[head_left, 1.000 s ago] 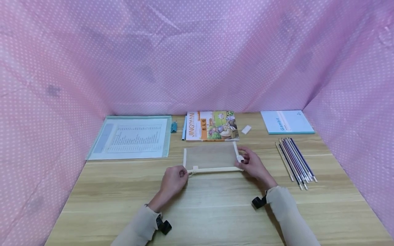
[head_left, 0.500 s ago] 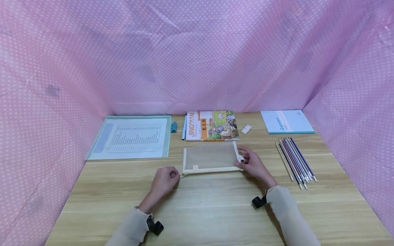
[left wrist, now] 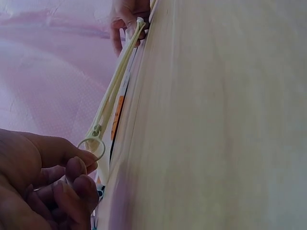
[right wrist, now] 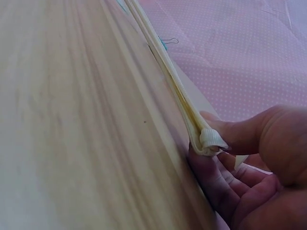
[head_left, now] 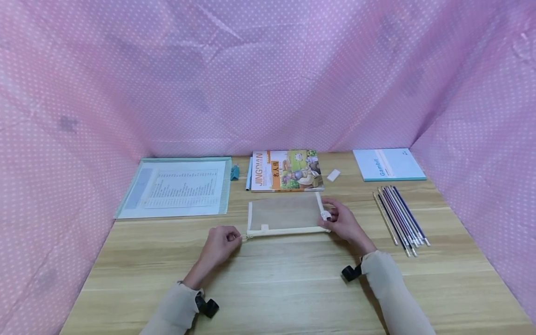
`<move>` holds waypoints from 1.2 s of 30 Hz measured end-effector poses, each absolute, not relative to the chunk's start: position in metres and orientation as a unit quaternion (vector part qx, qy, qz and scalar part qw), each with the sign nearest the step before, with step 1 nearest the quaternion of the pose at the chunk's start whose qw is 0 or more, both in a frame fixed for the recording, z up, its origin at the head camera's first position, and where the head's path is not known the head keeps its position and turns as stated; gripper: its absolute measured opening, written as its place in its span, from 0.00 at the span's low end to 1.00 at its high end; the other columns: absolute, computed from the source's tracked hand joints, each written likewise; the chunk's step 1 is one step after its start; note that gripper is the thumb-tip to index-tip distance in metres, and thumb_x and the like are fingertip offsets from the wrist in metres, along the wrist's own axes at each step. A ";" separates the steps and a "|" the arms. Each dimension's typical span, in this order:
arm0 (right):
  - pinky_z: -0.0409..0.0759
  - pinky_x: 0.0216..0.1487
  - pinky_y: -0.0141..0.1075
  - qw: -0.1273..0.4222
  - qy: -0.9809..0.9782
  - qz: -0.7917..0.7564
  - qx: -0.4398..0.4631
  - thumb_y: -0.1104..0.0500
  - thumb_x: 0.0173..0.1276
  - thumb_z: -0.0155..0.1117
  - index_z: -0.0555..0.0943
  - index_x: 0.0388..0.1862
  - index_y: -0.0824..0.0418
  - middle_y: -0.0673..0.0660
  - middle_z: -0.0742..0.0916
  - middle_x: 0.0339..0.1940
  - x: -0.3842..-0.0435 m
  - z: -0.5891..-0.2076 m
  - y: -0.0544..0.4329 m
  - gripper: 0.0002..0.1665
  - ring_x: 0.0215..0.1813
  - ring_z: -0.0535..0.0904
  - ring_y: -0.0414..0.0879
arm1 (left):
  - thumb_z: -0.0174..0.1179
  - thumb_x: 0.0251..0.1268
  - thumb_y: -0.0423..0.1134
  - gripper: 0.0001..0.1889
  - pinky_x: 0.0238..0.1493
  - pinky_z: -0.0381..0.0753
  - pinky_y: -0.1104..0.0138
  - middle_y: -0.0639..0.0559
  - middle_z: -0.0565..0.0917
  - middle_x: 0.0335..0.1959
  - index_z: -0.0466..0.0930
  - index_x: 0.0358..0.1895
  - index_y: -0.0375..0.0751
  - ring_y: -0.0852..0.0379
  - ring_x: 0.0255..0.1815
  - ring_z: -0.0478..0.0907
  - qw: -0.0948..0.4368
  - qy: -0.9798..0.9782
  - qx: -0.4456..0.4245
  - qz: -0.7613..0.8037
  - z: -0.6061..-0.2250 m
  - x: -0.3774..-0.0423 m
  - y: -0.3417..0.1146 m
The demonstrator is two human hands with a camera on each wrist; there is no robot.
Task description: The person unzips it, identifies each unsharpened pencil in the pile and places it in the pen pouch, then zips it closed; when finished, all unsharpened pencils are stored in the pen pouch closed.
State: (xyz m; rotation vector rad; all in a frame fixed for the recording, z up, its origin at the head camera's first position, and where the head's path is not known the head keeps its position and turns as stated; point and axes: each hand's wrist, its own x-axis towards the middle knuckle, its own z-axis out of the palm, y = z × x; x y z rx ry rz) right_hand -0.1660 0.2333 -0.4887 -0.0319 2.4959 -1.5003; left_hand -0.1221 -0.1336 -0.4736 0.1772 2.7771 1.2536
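A see-through mesh zipper pouch (head_left: 284, 215) with cream edging lies on the table in front of me. My left hand (head_left: 219, 244) pinches the ring of the zipper pull (left wrist: 92, 147) between thumb and forefinger, and the slider sits at the pouch's left end. At the opposite end, my right hand (head_left: 342, 222) grips the pouch's near right corner, thumb on one side and fingers on the other. From the right wrist, a narrow gap shows between the two zipper edges (right wrist: 184, 98) beside the fabric end tab (right wrist: 211, 139).
Behind the pouch lies a picture-covered book (head_left: 289, 171), with a white eraser (head_left: 333, 175) to its right. Several pencils (head_left: 402, 221) lie right of my right hand, below a light blue notebook (head_left: 389, 165). A document folder (head_left: 176, 188) and teal binder clip (head_left: 235, 172) are at left.
My left hand has moved left with the zipper pull, drawing the slider to the pouch's left end. The right hand has kept its grip on the right corner.
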 end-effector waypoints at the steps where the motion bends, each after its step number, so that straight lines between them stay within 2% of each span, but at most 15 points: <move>1: 0.78 0.38 0.29 0.112 0.851 -0.513 -0.013 0.67 0.64 0.69 0.66 0.73 0.62 0.65 0.84 0.46 -0.166 -0.489 0.233 0.39 0.41 0.76 0.45 | 0.65 0.59 0.28 0.04 0.19 0.67 0.74 0.52 0.80 0.18 0.86 0.28 0.38 0.63 0.17 0.69 0.046 0.908 0.053 0.412 -0.473 -0.122 -0.135; 5: 0.76 0.36 0.28 0.110 0.850 -0.514 -0.012 0.67 0.63 0.70 0.66 0.73 0.62 0.64 0.82 0.43 -0.166 -0.489 0.234 0.40 0.39 0.74 0.45 | 0.66 0.59 0.28 0.04 0.18 0.66 0.75 0.52 0.81 0.19 0.87 0.29 0.39 0.62 0.17 0.69 0.048 0.906 0.045 0.417 -0.473 -0.123 -0.140; 12: 0.80 0.38 0.29 0.125 0.849 -0.514 -0.002 0.67 0.64 0.68 0.65 0.74 0.61 0.65 0.82 0.47 -0.167 -0.489 0.233 0.40 0.42 0.77 0.46 | 0.66 0.58 0.28 0.04 0.20 0.67 0.75 0.53 0.81 0.18 0.87 0.28 0.39 0.63 0.18 0.70 0.048 0.911 0.064 0.405 -0.477 -0.123 -0.141; 17: 0.79 0.38 0.31 0.133 0.851 -0.508 -0.002 0.66 0.65 0.68 0.65 0.74 0.61 0.63 0.81 0.46 -0.169 -0.489 0.234 0.40 0.43 0.76 0.47 | 0.66 0.58 0.29 0.05 0.22 0.68 0.74 0.55 0.79 0.18 0.85 0.27 0.41 0.62 0.20 0.70 0.065 0.924 0.078 0.370 -0.478 -0.123 -0.139; 21: 0.79 0.38 0.31 0.135 0.852 -0.507 -0.004 0.66 0.64 0.69 0.65 0.74 0.61 0.63 0.81 0.46 -0.169 -0.490 0.232 0.40 0.43 0.76 0.47 | 0.66 0.59 0.31 0.05 0.23 0.69 0.73 0.55 0.78 0.18 0.85 0.28 0.44 0.61 0.21 0.71 0.090 0.930 0.073 0.349 -0.476 -0.124 -0.139; 26: 0.78 0.36 0.30 0.130 0.845 -0.518 -0.005 0.67 0.64 0.69 0.66 0.73 0.62 0.63 0.81 0.44 -0.168 -0.491 0.232 0.39 0.40 0.75 0.45 | 0.68 0.56 0.32 0.02 0.23 0.69 0.73 0.56 0.78 0.19 0.84 0.30 0.43 0.61 0.20 0.72 0.103 0.933 0.080 0.335 -0.470 -0.124 -0.135; 29: 0.78 0.36 0.30 0.130 0.844 -0.520 -0.006 0.66 0.64 0.69 0.66 0.73 0.62 0.63 0.82 0.46 -0.168 -0.491 0.231 0.40 0.40 0.75 0.45 | 0.71 0.55 0.35 0.06 0.22 0.67 0.71 0.55 0.77 0.18 0.84 0.34 0.42 0.61 0.19 0.71 0.103 0.937 0.077 0.324 -0.465 -0.124 -0.132; 32: 0.79 0.37 0.30 0.131 0.844 -0.520 -0.003 0.65 0.64 0.69 0.65 0.74 0.61 0.65 0.81 0.48 -0.168 -0.491 0.232 0.40 0.42 0.76 0.45 | 0.73 0.54 0.40 0.11 0.22 0.68 0.70 0.55 0.77 0.21 0.84 0.40 0.44 0.60 0.21 0.71 0.089 0.945 0.076 0.304 -0.458 -0.127 -0.126; 36: 0.81 0.38 0.31 0.135 0.842 -0.522 0.000 0.65 0.65 0.68 0.64 0.75 0.60 0.67 0.81 0.52 -0.168 -0.491 0.233 0.40 0.44 0.77 0.47 | 0.74 0.54 0.43 0.14 0.29 0.74 0.68 0.54 0.83 0.32 0.86 0.43 0.44 0.60 0.28 0.75 0.056 0.952 0.132 0.269 -0.449 -0.133 -0.114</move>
